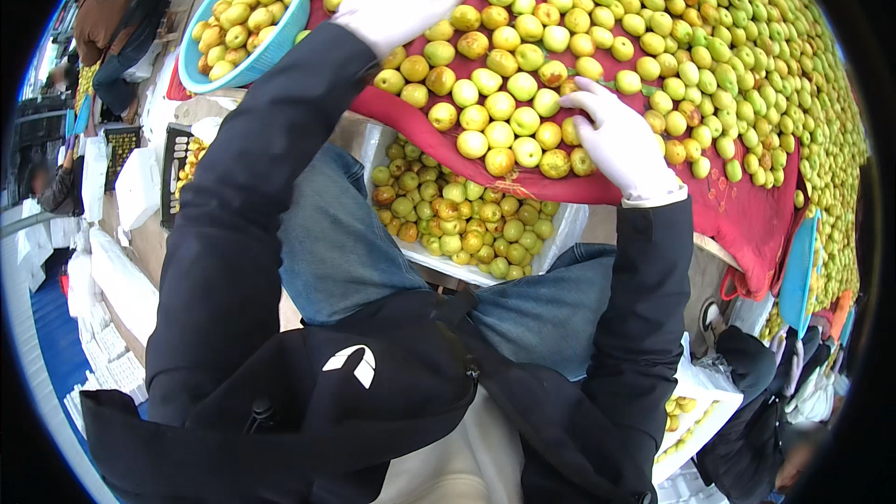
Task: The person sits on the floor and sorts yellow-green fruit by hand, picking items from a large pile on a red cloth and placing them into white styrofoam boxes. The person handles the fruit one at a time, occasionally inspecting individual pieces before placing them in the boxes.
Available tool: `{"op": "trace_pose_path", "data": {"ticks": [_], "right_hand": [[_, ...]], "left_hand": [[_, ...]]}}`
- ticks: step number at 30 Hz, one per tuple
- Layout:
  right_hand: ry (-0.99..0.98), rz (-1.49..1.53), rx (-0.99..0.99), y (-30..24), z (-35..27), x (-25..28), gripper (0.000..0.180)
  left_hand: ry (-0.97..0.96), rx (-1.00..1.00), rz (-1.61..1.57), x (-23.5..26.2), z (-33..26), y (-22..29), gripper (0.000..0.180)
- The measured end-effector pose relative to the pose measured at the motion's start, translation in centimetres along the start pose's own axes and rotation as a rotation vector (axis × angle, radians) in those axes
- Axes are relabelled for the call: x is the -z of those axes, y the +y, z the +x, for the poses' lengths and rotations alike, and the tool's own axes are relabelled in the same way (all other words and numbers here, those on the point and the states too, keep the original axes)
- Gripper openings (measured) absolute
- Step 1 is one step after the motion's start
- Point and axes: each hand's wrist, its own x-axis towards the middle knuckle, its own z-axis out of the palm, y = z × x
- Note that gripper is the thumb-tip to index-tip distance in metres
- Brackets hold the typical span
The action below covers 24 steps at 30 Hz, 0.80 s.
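Yellow-green jujubes (pixel 499 106), some with brown patches, lie spread over a red cloth (pixel 411 123) in front of me. My left hand (pixel 403 2), in a white glove, reaches to the far left part of the spread. Its fingers and thumb are apart around a few jujubes, and no firm grip shows. My right hand (pixel 618 142), also white-gloved, rests at the near right of the loose jujubes, its fingers spread and slightly bent beside them. Below the cloth's edge, between my knees, stands a white foam box (pixel 571 226) with many jujubes in it.
A light-blue basket (pixel 301 2) full of jujubes stands at the far left. Another blue basket (pixel 798 271) leans at the right edge. A white foam box (pixel 719 403) with jujubes sits at the lower right. Other people work at both sides; a black crate (pixel 175 168) is at left.
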Motion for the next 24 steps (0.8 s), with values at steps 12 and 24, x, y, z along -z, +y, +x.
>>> {"op": "trace_pose_path", "data": {"ticks": [12, 24], "right_hand": [[0.091, 0.004, -0.028, 0.3, -0.9, 2.6, 0.029], [0.167, -0.247, -0.612, 10.3, -3.3, 5.6, 0.044]], "left_hand": [[0.15, -0.092, 0.095, -3.9, 2.0, 0.9, 0.038], [0.601, 0.716, 0.511, 12.3, -29.2, -22.2, 0.053]]}}
